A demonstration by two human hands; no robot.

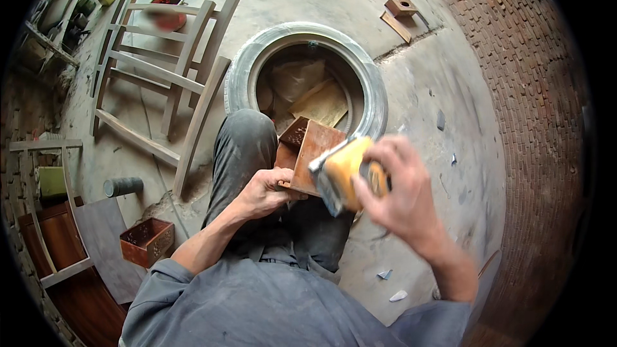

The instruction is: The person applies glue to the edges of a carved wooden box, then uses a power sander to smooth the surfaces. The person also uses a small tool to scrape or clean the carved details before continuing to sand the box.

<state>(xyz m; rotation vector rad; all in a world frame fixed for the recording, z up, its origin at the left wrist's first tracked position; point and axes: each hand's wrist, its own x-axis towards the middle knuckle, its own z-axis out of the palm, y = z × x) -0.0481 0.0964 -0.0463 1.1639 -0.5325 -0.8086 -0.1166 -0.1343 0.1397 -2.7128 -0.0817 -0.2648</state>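
Note:
My left hand (265, 193) pinches the lower edge of a small reddish-brown wooden drawer box (319, 146). The box is tilted over my lap, its hollow side toward my left knee. In my right hand (406, 196) is a yellow power sander (346, 168), smeared by motion. The sander is right beside the box's flat outer face, and I cannot tell whether its pad touches the wood. Just beyond my knees lies a tyre (241, 80), with a yellowish sheet (325, 104) and a crumpled pale bag (297, 80) inside its ring.
Grey-brown wooden chair-like frames (186, 83) stand at the left, near a red bucket (168, 19). A second small box (146, 242) and a grey cylinder (123, 186) rest on the floor. Wooden pieces (400, 6) lie far right, by a brick surface (508, 58).

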